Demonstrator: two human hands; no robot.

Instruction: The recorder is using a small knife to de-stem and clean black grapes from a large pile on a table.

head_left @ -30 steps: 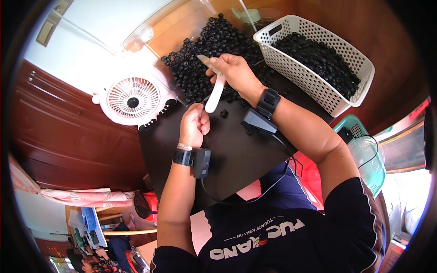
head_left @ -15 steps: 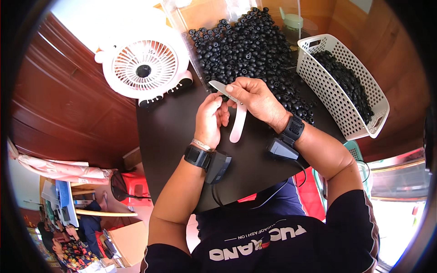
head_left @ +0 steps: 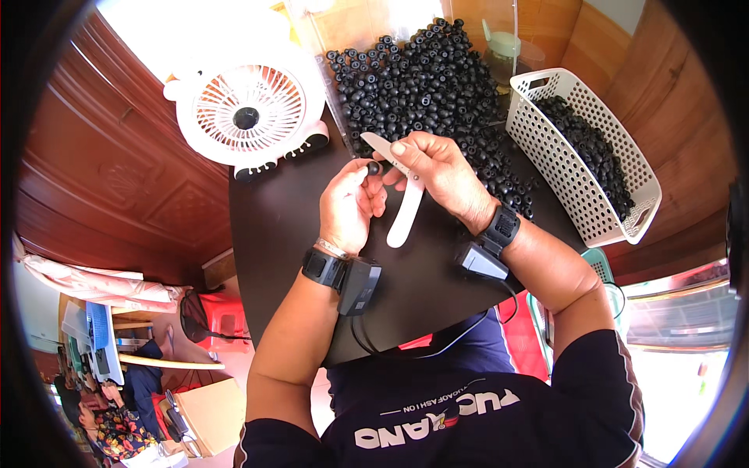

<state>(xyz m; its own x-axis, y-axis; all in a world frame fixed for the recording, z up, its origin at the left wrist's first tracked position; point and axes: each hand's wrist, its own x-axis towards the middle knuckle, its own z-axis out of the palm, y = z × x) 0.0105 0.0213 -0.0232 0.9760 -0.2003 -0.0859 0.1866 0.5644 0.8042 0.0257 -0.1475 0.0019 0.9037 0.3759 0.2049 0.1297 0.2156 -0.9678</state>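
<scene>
My right hand [head_left: 449, 175] grips a white-handled folding knife [head_left: 405, 214], its thumb lying along the blade. The blade points up and left, and the handle hangs down below my fingers. In my left hand [head_left: 347, 203], a small round black piece [head_left: 374, 168] is pinched between thumb and fingers, right beside the blade. Some of the left fingers are curled and partly hidden. Just beyond both hands spreads a heap of small black rounded pieces with holes [head_left: 425, 90], inside a clear-walled container and spilling towards my right wrist.
A white perforated basket [head_left: 566, 168] with more black pieces stands at the right. A pink-white fan [head_left: 248, 118] is at the left of the dark table [head_left: 289, 249]. A lidded jar [head_left: 502, 51] sits behind the heap. Another person [head_left: 117, 425] is at the lower left.
My left hand has drawn slightly left, away from the right hand, and the black piece shows more plainly. The knife remains in my right hand, its handle swung slightly left.
</scene>
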